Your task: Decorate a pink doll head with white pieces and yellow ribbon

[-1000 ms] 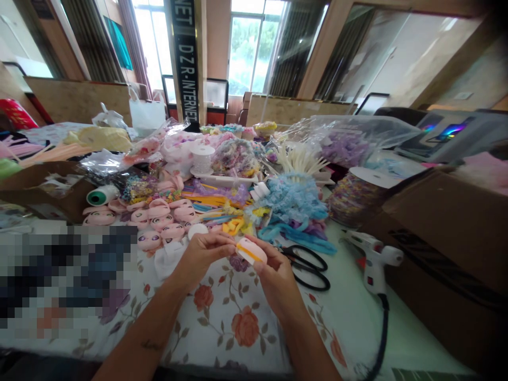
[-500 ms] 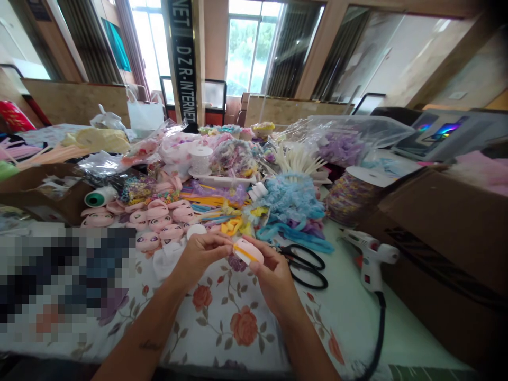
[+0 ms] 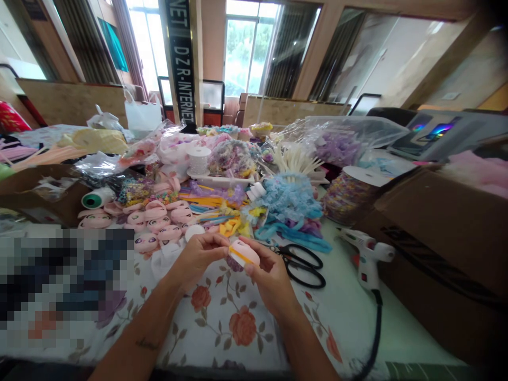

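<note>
Between my hands is a small pale pink doll head (image 3: 246, 250) with a yellow strip (image 3: 241, 255) lying across its white underside. My right hand (image 3: 269, 271) is wrapped round its right side, thumb below and fingers above. At its left edge, my left hand (image 3: 204, 255) pinches with thumb and forefinger, near the end of the strip; what exactly sits between these fingertips is hidden. Black-handled scissors (image 3: 304, 264) lie just right of my right hand. Several similar pink doll heads (image 3: 159, 225) rest in a cluster beyond my left hand.
A white glue gun (image 3: 369, 256) lies to the right, its cord running toward the front edge, beside a large cardboard box (image 3: 444, 254). Blue frilly trim (image 3: 291, 198), ribbon strips and spools (image 3: 357, 193) crowd the back. The tablecloth (image 3: 222, 338) is flowered.
The doll head is turned slightly in my hands, with the yellow strip still across it. The whole view has shifted a little; the things on the table lie as before.
</note>
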`<state>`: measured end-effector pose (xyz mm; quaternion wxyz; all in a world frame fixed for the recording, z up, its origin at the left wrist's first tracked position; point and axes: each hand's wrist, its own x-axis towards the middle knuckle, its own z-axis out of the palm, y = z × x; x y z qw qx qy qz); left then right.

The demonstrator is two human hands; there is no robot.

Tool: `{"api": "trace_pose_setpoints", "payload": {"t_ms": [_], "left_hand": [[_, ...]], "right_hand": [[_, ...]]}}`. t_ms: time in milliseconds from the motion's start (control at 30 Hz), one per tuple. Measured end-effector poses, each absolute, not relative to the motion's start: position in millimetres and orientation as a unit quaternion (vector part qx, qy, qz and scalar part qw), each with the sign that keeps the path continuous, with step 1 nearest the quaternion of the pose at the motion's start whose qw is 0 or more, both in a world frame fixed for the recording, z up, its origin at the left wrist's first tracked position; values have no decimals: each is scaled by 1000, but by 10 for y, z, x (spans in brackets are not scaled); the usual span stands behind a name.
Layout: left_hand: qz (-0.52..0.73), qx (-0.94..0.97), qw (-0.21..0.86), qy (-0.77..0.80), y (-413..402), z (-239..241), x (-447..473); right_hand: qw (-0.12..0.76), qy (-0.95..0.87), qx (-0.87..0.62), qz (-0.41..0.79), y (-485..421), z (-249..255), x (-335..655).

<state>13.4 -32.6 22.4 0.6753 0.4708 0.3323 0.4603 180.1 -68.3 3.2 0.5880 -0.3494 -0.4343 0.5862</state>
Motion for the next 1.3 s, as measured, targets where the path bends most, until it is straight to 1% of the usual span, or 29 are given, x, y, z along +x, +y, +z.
{"api": "trace_pose_setpoints", "payload": {"t_ms": [233, 433, 633, 967, 1067, 1167, 1233, 1300], "left_hand": [[469, 425, 702, 328, -349, 243, 172], [499, 352, 738, 287, -371, 221, 245], [491, 342, 744, 295, -359, 204, 229], [456, 322, 793, 246, -316, 119, 195], [458, 326, 793, 236, -328, 113, 225], [510, 308, 760, 262, -340, 122, 278], [547, 297, 729, 284, -350, 140, 309], [550, 309, 721, 288, -367, 161, 326]], "right_hand": [[592, -429, -351, 585, -676, 39, 1787], [600, -431, -351, 575, -661, 73, 1769], [600, -427, -347, 581, -669, 65, 1767], [586, -462, -349, 568, -671, 24, 1791], [589, -473, -351, 554, -663, 18, 1781], [596, -507, -387, 488, -657, 7, 1743], [605, -532, -444, 392, -659, -6, 1712], [615, -541, -491, 296, -665, -22, 1684]]}}
